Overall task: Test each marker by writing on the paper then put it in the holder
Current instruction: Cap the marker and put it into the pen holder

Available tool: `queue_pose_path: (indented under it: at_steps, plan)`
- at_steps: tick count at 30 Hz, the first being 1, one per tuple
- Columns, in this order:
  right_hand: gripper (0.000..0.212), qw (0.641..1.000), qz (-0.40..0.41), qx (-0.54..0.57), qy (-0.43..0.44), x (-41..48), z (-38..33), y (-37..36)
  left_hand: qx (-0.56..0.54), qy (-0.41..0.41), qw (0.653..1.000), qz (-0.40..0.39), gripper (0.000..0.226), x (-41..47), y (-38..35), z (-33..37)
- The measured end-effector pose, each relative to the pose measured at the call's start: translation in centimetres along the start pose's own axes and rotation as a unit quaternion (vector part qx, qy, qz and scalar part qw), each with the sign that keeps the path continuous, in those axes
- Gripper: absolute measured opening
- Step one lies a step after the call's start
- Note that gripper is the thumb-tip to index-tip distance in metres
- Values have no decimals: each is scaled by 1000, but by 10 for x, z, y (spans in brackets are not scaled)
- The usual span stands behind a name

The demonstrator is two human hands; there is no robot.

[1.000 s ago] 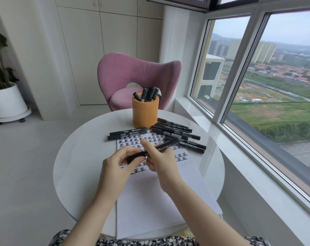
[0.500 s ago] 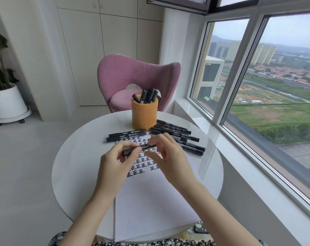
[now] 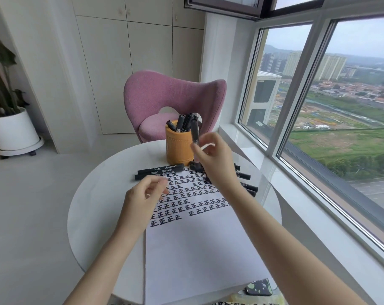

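My right hand [image 3: 215, 157] pinches a black marker [image 3: 195, 134] upright, just right of the orange holder [image 3: 177, 148], which has several black markers standing in it. My left hand [image 3: 143, 199] hovers over the left edge of the white paper [image 3: 197, 245], fingers loosely curled and holding nothing. The paper's top half is filled with rows of black written characters. Two markers [image 3: 159, 170] lie side by side at the paper's top left. Several more markers [image 3: 246, 181] lie to the right, partly hidden by my right hand.
All of this sits on a round white table [image 3: 98, 208]. A pink chair [image 3: 173, 102] stands behind it, and a window sill runs along the right. A white plant pot [image 3: 13, 130] is on the floor at far left. A dark patterned object [image 3: 258, 287] sits at the table's near edge.
My right hand has lifted the marker from between both hands up toward the holder and turned it upright. My left hand has let go and stays low over the paper.
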State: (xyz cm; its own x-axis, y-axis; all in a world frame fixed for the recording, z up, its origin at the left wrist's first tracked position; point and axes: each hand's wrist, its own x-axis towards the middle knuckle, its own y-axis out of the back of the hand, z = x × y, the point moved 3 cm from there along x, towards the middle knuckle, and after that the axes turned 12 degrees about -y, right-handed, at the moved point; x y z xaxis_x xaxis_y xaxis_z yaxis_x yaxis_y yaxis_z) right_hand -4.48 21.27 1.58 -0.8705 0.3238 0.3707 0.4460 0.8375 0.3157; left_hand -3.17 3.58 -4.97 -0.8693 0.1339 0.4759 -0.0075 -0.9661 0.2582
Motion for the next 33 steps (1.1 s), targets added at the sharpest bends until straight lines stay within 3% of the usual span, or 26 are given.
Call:
queue_pose_path:
  at_steps: [6,11,16,19,25,30,33]
  plan:
    - [12,990,56,109,-74,69,-5,-11,52,-7,999,-4,12,-1,1,-16]
    - [15,991,89,101,-7,90,-16,-21,58,-9,998,0,12,2,3,-18]
    - [56,994,87,29,51,90,-17,-31,47,-10,999,7,14,1,3,-22]
    - [67,994,79,15,79,92,-21,-33,42,-6,999,5,16,-2,1,-23]
    - [54,996,32,-42,68,93,-10,-40,49,-14,999,10,19,-4,1,-22]
    - [26,993,33,-105,39,98,10,-47,53,-18,998,12,21,-3,1,-22]
    - [27,991,29,-118,49,95,15,-50,54,-21,998,15,21,-3,1,-22]
